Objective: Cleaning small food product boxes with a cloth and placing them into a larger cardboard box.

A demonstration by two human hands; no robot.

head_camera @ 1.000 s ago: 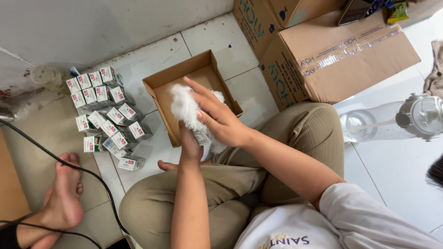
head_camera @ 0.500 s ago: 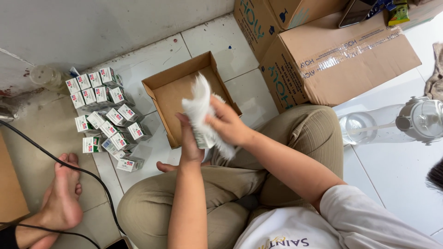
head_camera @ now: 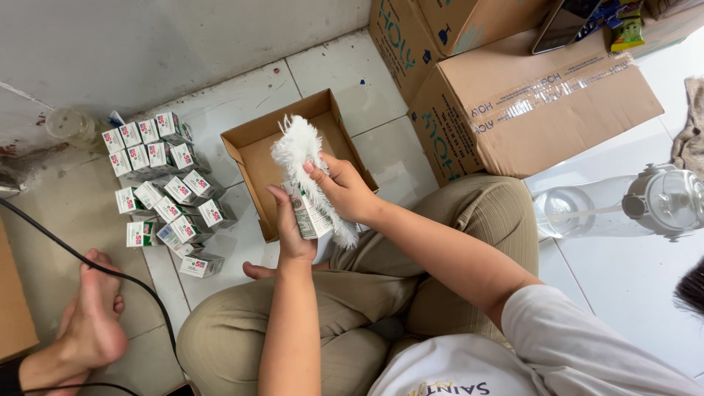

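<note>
While left fingers grip small carton, right fingers pinch white duster.

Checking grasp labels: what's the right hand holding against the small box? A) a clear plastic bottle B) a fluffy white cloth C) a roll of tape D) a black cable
B: the right hand grips a fluffy white cloth pressed along the small box, which the left hand holds from below, above the open cardboard tray.
</note>
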